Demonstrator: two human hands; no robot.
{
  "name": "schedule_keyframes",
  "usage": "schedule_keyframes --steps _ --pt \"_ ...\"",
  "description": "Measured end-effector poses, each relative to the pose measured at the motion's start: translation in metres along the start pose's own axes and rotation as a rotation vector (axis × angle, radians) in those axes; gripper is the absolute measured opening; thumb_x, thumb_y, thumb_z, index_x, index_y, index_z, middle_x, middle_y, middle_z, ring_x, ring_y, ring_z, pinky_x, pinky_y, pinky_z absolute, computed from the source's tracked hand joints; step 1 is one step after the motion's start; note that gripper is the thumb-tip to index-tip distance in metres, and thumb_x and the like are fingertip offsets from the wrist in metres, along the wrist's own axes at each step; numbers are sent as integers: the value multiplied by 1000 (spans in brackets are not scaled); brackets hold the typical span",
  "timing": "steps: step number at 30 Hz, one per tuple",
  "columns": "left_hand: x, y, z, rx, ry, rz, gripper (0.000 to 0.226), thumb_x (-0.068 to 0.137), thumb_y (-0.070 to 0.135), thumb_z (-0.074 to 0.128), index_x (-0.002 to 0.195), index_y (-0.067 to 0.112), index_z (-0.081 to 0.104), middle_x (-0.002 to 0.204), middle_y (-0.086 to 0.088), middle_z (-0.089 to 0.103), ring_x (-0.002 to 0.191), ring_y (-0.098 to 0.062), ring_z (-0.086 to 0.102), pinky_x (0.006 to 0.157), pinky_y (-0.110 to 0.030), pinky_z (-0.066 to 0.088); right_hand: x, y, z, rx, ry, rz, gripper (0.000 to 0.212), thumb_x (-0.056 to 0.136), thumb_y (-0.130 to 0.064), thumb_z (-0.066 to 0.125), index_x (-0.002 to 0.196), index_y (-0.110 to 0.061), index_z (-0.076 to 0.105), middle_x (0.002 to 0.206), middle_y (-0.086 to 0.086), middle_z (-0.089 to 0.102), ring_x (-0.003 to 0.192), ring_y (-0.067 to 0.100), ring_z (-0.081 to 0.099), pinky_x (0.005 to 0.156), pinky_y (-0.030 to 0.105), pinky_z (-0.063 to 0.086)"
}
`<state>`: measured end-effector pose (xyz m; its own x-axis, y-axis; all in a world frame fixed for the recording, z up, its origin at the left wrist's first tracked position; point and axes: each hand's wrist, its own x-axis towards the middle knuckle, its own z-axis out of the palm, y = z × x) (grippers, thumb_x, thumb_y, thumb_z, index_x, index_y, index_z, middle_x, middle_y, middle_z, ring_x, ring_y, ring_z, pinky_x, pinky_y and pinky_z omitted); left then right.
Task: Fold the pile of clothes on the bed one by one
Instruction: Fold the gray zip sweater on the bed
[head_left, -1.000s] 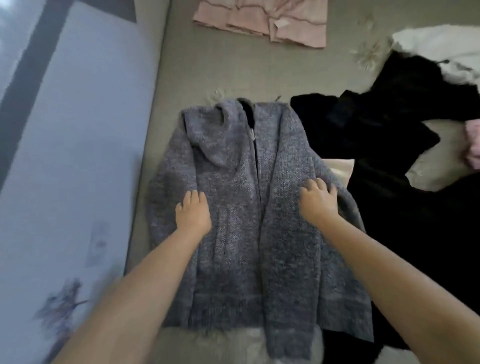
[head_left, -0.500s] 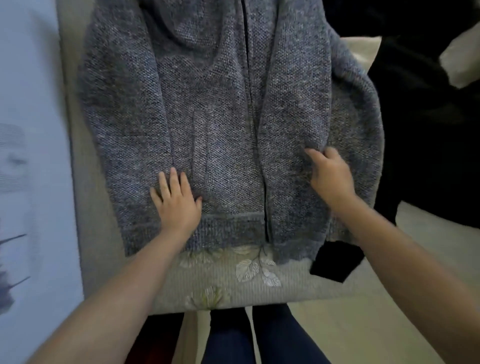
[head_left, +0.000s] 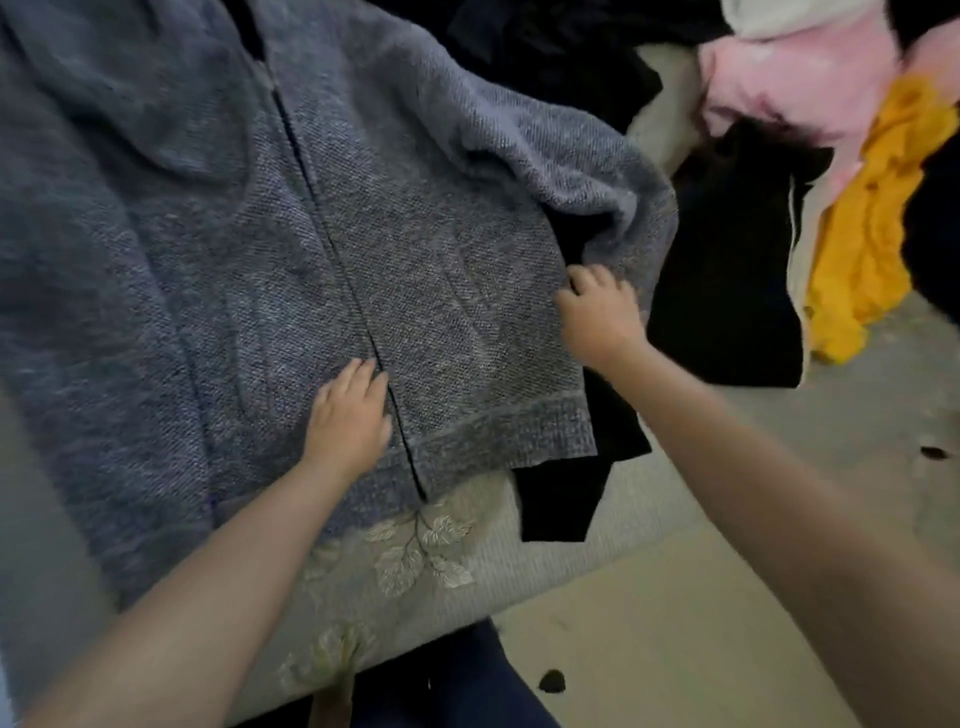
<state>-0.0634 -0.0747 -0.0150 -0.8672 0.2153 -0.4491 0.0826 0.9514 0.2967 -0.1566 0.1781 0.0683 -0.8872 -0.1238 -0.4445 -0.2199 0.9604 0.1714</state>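
Note:
A grey knitted zip cardigan (head_left: 218, 249) lies spread flat on the bed, hem toward me. My left hand (head_left: 349, 415) rests flat with straight fingers on its lower front, just left of the zipper and above the hem band. My right hand (head_left: 597, 309) is at the cardigan's right side edge, fingers curled round the edge of the grey sleeve (head_left: 613, 208), which is bunched and lifted there. Under the sleeve lies black clothing (head_left: 587, 467).
A pile of clothes lies to the right: black garments (head_left: 727, 291), a pink one (head_left: 795, 78), a yellow one (head_left: 878, 223). The bed's pale cover with embroidered leaves (head_left: 415, 556) ends at the near edge, floor (head_left: 675, 623) beyond. My dark trouser legs (head_left: 457, 686) stand below.
The view swung right. My left hand slid right to the zipper. My right hand moved to the cardigan's right edge and took hold of the sleeve, which now bunches up.

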Motion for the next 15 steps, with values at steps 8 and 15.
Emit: schedule_keyframes --steps 8,15 --pt "-40 -9 67 184 -194 41 99 82 71 32 141 11 -20 148 -7 -29 136 -24 -29 106 -42 -19 -81 -46 124 -157 -287 -379 78 91 -42 48 147 -25 -4 155 5 -14 142 29 -11 114 47 -3" --pt "-88 -11 92 176 -237 -138 74 93 56 17 128 12 -31 139 -9 -37 125 -25 -38 103 -38 -24 -75 -60 130 -205 129 -382 56 58 -34 82 110 -19 68 114 10 66 102 30 64 83 47 51"
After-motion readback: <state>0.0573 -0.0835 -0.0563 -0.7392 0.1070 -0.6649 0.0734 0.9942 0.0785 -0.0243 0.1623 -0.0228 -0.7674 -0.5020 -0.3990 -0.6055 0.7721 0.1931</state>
